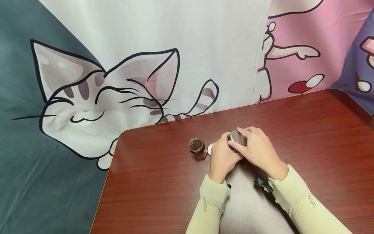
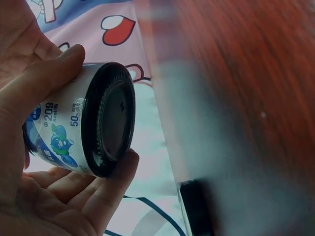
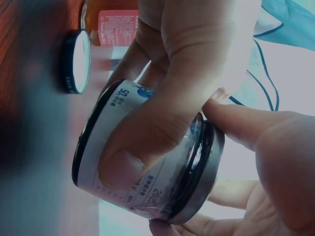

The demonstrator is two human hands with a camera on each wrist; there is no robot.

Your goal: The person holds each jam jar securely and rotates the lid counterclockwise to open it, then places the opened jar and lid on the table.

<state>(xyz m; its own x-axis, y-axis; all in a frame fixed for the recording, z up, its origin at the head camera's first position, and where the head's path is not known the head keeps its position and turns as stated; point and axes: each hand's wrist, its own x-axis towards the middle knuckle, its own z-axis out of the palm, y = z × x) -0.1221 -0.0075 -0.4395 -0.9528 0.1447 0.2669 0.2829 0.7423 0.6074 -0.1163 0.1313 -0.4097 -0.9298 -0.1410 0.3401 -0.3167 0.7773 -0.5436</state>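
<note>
My left hand [image 1: 223, 157] grips the body of a glass jar [image 2: 66, 128] with a white and blue label showing blueberries. In the left wrist view, its dark base faces the camera, raised off the table. Thumb and fingers of my right hand [image 1: 260, 148] hold the rim of the jar's grey-topped lid [image 1: 240, 138]. In the right wrist view, the jar is between both hands, the lid sitting on its mouth. A second jar [image 1: 197, 149], uncapped and dark inside, stands left of my left hand. Beside it lies a loose black lid [image 3: 76, 61], white inside up.
Beneath the hands is a reddish-brown wooden table [image 1: 152, 182] with a pale glare along its middle. Behind it hangs a cloth [image 1: 233, 42] printed with cartoon animals. The table's left edge runs down past the open jar.
</note>
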